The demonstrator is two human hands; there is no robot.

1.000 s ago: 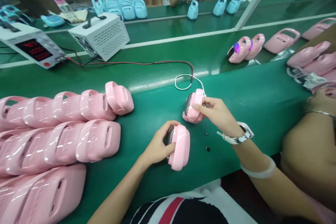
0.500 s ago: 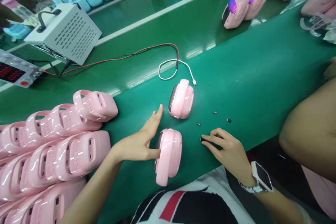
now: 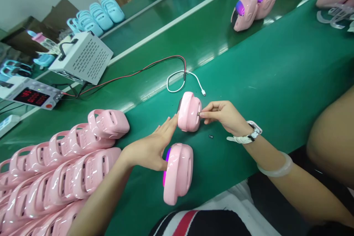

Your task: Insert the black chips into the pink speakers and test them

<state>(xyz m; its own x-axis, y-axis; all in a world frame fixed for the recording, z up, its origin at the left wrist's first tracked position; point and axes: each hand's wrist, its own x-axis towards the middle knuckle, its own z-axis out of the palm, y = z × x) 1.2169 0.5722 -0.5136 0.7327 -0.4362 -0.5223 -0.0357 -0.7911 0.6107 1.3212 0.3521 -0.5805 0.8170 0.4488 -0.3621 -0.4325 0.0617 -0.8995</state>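
Stacked shells: rows of glossy pink plastic casings point(image 3: 69, 162) fill the lower left of the frame, lying overlapped on the green belt surface point(image 3: 276, 81).
Bench gear: a power supply with red digits point(image 3: 30, 96) sits at the left edge; just to its right stands a white vented metal box point(image 3: 83, 57), with red and black wires point(image 3: 132, 72) running right from it.
Left hand: the left hand point(image 3: 151, 147), left of centre, has its fingers spread wide; its fingertips touch the left side of the upper pink unit, and its thumb side rests against the lower pink unit.
Lower pink unit: a rounded pink plastic device with a purple glow on its face point(image 3: 178, 173) stands on edge at lower centre, just below the hand.
Upper pink unit: a second rounded pink device point(image 3: 189, 112) stands at centre, between the two hands.
White cable: a looped white cable point(image 3: 182, 79) lies just above it, its plug free on the belt.
Right hand: the right hand point(image 3: 224, 116), wearing a white wristwatch, pinches a tiny dark part point(image 3: 198, 114) narrowly against the upper unit's right side.
Loose part: a small black piece point(image 3: 211, 136) lies on the belt below that hand.
Upper right: two more pink devices with purple lights point(image 3: 254, 3) stand well apart.
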